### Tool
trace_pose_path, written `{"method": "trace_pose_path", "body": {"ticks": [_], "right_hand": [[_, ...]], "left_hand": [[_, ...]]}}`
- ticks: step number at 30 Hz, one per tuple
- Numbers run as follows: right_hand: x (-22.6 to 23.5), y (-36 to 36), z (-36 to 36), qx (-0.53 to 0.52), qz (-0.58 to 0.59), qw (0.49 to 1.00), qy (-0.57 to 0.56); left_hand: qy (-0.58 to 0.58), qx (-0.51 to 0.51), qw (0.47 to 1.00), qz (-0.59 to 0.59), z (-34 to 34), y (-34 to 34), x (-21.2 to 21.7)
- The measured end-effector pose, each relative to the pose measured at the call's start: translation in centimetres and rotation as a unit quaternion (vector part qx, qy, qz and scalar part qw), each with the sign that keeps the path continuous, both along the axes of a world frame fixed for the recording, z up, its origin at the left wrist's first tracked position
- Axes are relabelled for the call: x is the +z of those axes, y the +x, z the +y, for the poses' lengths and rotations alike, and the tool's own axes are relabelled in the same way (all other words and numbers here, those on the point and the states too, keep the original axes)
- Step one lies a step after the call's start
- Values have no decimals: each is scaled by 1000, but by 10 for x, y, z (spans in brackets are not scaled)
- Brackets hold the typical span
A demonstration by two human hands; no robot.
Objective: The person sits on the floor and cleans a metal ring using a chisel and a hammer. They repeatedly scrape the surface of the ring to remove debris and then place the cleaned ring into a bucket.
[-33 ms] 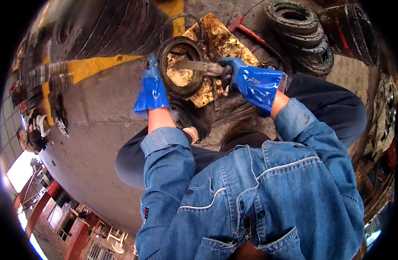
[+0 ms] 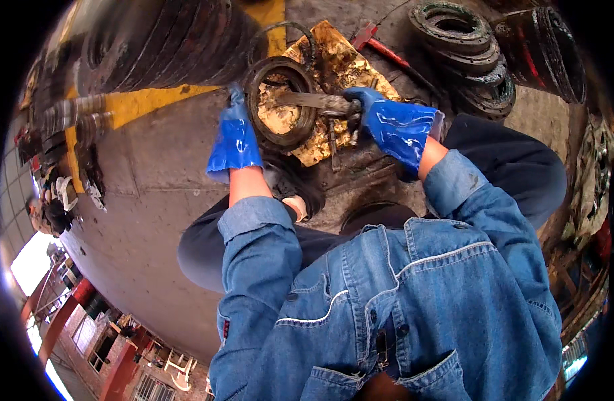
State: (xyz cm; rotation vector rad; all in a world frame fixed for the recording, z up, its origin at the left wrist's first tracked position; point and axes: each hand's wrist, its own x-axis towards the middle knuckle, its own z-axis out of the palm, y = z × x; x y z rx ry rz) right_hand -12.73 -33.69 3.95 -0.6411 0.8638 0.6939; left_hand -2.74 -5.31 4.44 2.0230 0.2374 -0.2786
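A greasy dark metal ring (image 2: 259,131) is tilted up over a stained yellow cardboard sheet (image 2: 370,73) on the floor. My left hand (image 2: 236,113), in a blue rubber glove, is closed on the ring's left edge; its fingertips are partly hidden. My right hand (image 2: 374,110), in a matching glove, is wrapped round the dark, grimy handle of a flat scraper (image 2: 305,100). The scraper's blade points left across the ring's opening, over its right rim. Below the blade a thin dirty metal tool (image 2: 334,150) lies by the cardboard.
A red-handled hammer (image 2: 390,55) lies beyond the cardboard. Stacked flanged rings (image 2: 454,40) stand at the far right, beside a dark cylinder (image 2: 541,53). A long row of large rings (image 2: 166,47) fills the far left. A thin ring (image 2: 283,27) lies behind the cardboard.
My right hand and the scraper have moved slightly to the right. My left hand and the metal ring have hardly moved.
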Motion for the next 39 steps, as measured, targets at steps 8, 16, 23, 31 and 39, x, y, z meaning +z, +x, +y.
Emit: {"method": "trace_pose_path", "body": {"ticks": [8,16,23,31,39], "right_hand": [[-62,19,-47,270,-187,912,-247],[45,62,-16,314,-328,716,-530],[57,9,21,244,-620,609,-430],[45,-12,-22,428,-468,624,-456],[9,-1,-48,347,-377,685,-518]], "left_hand": [[-3,-1,1000,-2,-2,2,2],[-3,0,1000,-2,0,2,0],[-4,-3,1000,-2,-5,3,0],[-4,-2,1000,-2,-3,1,0],[-5,2,1000,-7,-1,1,1]]}}
